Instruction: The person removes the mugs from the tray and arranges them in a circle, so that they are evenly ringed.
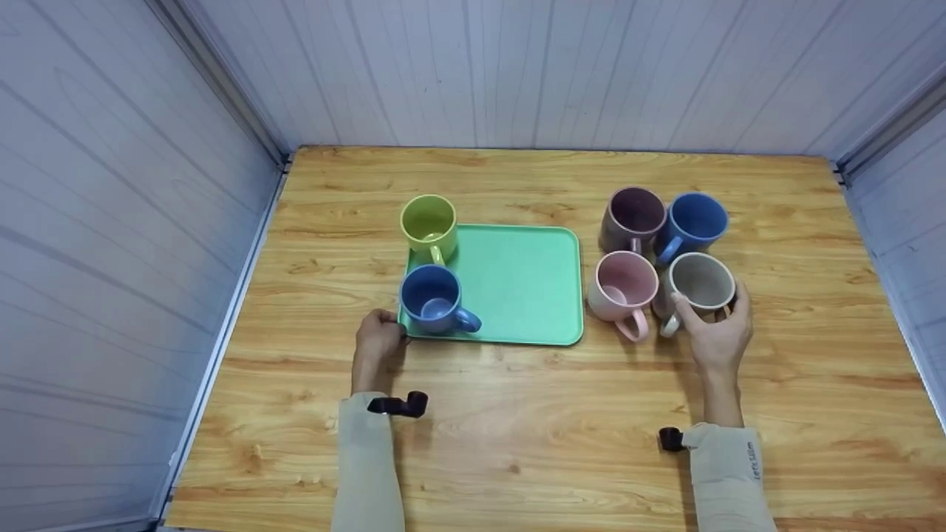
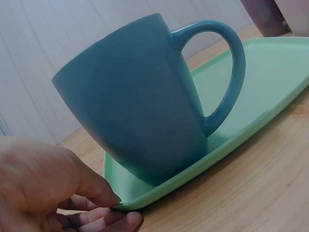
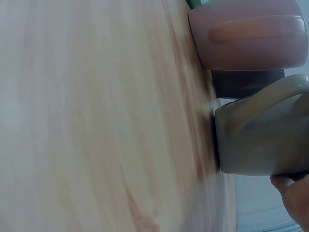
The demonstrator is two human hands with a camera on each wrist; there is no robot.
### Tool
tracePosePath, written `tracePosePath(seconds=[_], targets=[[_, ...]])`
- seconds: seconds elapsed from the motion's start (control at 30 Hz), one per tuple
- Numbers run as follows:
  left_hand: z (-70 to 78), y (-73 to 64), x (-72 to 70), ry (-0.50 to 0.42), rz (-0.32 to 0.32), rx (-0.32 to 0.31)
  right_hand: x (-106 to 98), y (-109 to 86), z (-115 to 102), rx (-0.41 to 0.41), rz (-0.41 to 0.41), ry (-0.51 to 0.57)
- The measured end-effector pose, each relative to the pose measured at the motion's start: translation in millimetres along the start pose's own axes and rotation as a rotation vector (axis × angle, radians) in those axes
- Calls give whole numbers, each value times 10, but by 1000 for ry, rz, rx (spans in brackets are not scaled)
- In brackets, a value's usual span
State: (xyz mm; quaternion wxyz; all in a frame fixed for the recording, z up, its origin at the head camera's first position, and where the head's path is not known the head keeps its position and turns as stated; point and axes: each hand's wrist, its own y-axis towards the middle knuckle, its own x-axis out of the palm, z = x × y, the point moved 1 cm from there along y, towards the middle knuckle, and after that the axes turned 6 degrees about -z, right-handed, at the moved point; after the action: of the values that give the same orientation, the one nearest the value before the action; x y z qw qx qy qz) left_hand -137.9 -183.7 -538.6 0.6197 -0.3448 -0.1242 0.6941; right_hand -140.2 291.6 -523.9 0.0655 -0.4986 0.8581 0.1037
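Observation:
At its near left corner, the green tray [image 1: 525, 284] is pinched between the thumb and fingers of my left hand [image 1: 379, 341]. Just above those fingers, a blue mug [image 2: 135, 96] stands on the tray, its handle pointing right. Behind it is a yellow-green mug [image 1: 429, 222] at the tray's far left corner. My right hand [image 1: 720, 336] grips a grey mug [image 1: 702, 284] around its near right side, thumb by the handle. In the right wrist view the grey mug's base meets the table, and only part of the hand shows.
Left of the grey mug stands a pink mug [image 1: 624, 288], close to the tray's right edge. Behind them are a dark purple mug [image 1: 634, 218] and a second blue mug [image 1: 695, 222]. Pale panel walls [image 1: 480, 74] enclose the wooden table [image 1: 517, 443] at the back and sides.

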Motion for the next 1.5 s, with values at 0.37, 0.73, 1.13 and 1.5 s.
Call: tracePosePath(seconds=[0.37, 0.73, 1.13, 1.5], targets=[[15, 5, 4, -58, 8, -19, 22, -97, -186, -2, -59, 61], [-8, -2, -18, 31, -27, 16, -14, -63, -149, 3, -101, 1], [-5, 2, 0, 28, -6, 17, 91, 31, -429, -195, -45, -159], [-8, 1, 13, 23, 18, 8, 513, -17, -772, -389, -173, -159]])
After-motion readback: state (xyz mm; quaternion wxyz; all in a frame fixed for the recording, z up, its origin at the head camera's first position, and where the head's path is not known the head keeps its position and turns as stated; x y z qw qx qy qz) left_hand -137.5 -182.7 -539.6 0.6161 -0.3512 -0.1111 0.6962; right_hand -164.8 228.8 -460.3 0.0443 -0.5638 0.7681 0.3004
